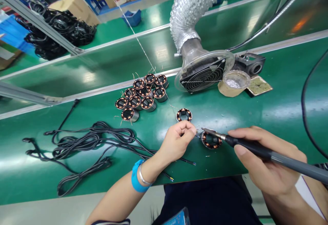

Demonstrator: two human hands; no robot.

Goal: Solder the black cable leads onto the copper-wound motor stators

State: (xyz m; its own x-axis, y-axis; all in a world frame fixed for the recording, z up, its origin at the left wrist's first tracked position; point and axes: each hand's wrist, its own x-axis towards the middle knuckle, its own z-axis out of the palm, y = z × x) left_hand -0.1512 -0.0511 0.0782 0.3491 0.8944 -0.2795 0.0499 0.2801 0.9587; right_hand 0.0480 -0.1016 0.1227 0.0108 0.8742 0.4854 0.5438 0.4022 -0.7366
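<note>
While one wound copper ring lies under the iron near the table's front edge, most of the others stand away from the hands, so in the head view the work looks to be partway through a single piece. A second ring sits just behind it, and a cluster of rings stands farther back to the left, several with loose wire ends sticking up. Black cables lie coiled at the left, some with bared ends near the front edge; none is clearly joined to a ring. Whether any joint on the near ring is finished is too small to tell.

The left hand reaches in from the lower left, wrist low, thumb and forefinger pinched together on what seems a thin wire at the ring's left side. The right hand comes from the lower right, fingers wrapped around the soldering iron like a pen. Its tip points left, above the ring's far rim and close to the left fingertips; whether it touches metal cannot be told.
</note>
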